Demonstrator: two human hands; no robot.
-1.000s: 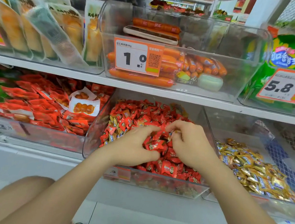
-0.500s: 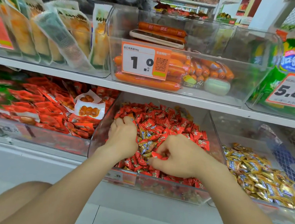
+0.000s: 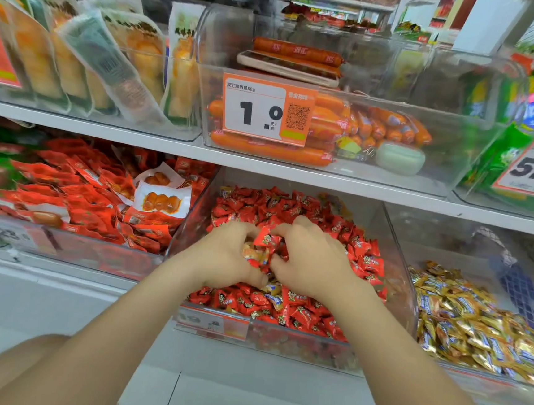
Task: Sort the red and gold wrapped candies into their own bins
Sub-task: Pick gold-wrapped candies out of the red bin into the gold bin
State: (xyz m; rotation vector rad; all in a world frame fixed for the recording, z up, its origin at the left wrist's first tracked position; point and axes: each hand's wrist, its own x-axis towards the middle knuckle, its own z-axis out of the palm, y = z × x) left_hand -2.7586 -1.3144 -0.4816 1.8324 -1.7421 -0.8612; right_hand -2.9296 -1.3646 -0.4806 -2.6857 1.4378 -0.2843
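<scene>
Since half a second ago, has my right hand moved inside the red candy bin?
Yes. Against the 1.0 price tag, the right hand has shifted left and farther back in the red candy bin, up to the left hand.

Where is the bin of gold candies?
The gold candy bin sits at the right of the head view, directly beside the red candy bin.

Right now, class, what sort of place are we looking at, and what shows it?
Most likely a shop's snack aisle: an orange-and-white price tag reading 1.0, and loose red-wrapped candies and gold-wrapped candies in clear plastic bins.
</scene>
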